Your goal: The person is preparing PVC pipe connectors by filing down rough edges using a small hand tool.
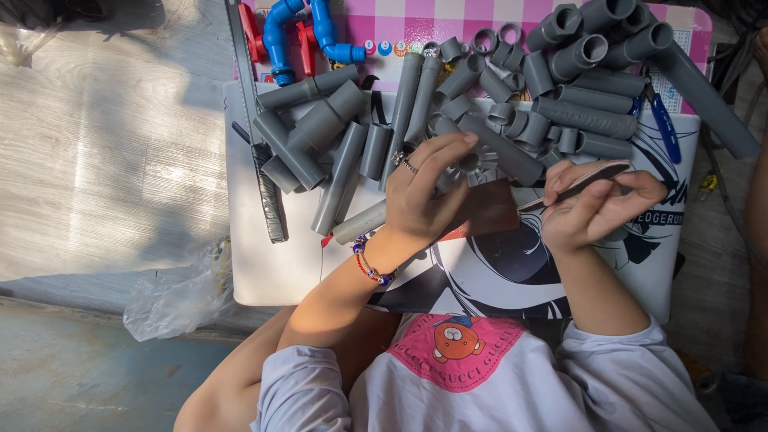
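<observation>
Though half hidden, grey fitting [466, 162] in left hand [420, 200], brown sandpaper strip [580, 182] in right hand [596, 212].

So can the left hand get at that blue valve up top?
Probably yes: the blue valve lies uncovered beyond the grey pipes, and the left hand could pass over them, though it grips a fitting.

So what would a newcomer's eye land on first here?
The heap of short grey plastic pipe pieces across the far half of the white printed board. Then the left hand at the pile's near edge and the right hand pinching a brown sandpaper strip. Blue plastic valves with red handles lie far left.
</observation>
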